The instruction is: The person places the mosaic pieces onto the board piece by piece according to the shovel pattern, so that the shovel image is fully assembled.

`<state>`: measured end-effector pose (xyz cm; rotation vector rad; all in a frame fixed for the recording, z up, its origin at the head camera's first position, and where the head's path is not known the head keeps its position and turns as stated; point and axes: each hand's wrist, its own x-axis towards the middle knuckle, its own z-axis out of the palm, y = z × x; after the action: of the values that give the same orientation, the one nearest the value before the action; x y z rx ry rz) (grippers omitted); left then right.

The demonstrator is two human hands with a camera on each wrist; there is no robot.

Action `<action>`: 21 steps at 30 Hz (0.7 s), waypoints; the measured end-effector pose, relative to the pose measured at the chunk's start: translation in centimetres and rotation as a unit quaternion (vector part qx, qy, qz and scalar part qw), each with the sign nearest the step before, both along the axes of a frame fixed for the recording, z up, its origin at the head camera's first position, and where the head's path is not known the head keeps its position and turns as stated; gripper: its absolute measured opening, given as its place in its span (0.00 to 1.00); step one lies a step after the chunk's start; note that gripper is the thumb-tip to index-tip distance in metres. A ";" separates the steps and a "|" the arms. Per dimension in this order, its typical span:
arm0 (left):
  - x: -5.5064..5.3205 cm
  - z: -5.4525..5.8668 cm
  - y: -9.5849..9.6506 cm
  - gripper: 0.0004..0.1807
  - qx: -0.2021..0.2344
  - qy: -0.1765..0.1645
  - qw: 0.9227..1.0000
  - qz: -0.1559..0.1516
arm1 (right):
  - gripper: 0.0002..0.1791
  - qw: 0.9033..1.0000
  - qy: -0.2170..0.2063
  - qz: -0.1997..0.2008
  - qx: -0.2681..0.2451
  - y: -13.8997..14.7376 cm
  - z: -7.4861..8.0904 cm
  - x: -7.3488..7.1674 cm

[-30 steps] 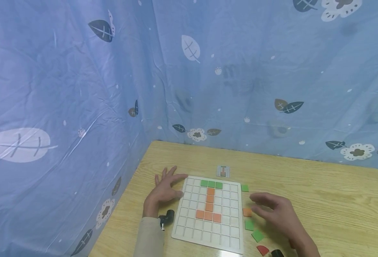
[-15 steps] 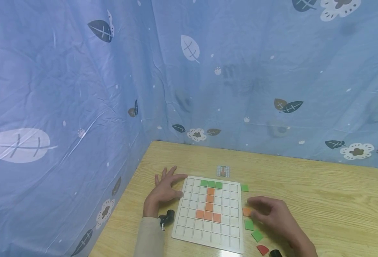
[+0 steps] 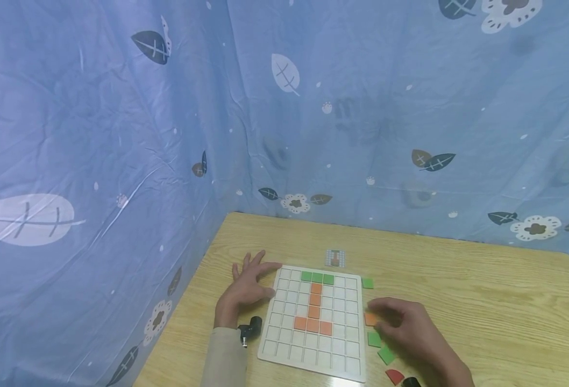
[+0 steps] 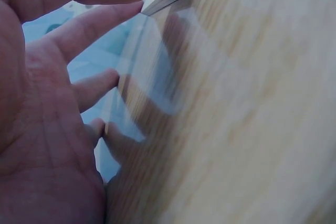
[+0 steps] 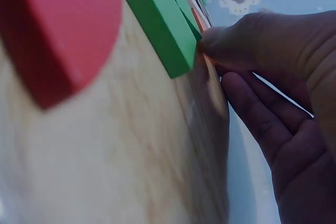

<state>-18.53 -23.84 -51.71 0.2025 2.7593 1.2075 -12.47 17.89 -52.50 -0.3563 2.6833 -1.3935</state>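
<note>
A pale grid board (image 3: 290, 344) lies on the table, with three green square tiles (image 3: 317, 278) in its top row and several orange square tiles (image 3: 314, 312) below. My left hand (image 3: 247, 287) is spread at the board's left edge; thumb and index fingertip touch it, the other fingers stretch away. To the right of the board my right hand (image 3: 412, 325) has thumb and index finger at an orange square tile (image 3: 370, 319), pinching it at its edges. The right wrist view has the thumb (image 5: 231, 40) close behind a green tile (image 5: 163, 24); the far fingertips are partly hidden.
Beside the board's right edge lie green tiles (image 3: 374, 339) and a red quarter-round piece (image 3: 394, 376); another green tile (image 3: 368, 283) sits higher up. A small pattern card (image 3: 335, 258) is above the board. A blue patterned curtain (image 3: 362, 107) borders the wooden table (image 3: 459, 279).
My right hand has moved slightly left and down, its thumb and index finger closing in on the orange tile. My left hand stays at the board's edge.
</note>
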 end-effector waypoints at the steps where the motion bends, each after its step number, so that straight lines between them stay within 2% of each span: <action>1: 0.0 0.0 0.0 0.41 0.000 0.001 1.000 0.000 | 0.21 1.000 0.014 -0.001 0.010 -0.1 0.0 0.0; 5: 0.0 0.0 0.0 0.41 0.001 0.001 1.000 0.000 | 0.22 0.998 0.050 0.004 0.029 -0.1 -0.2 0.0; 14: 0.1 0.0 -0.1 0.41 0.000 -0.001 1.000 -0.001 | 0.23 0.999 0.022 0.000 0.032 -0.5 0.1 0.1; 21: 0.0 0.1 0.0 0.41 -0.001 -0.002 1.000 0.003 | 0.25 0.995 0.081 0.008 0.063 -0.7 0.2 0.0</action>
<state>-18.50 -23.80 -51.60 0.1921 2.7590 1.2060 -12.52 17.18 -52.34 -0.4995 2.8724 -1.2342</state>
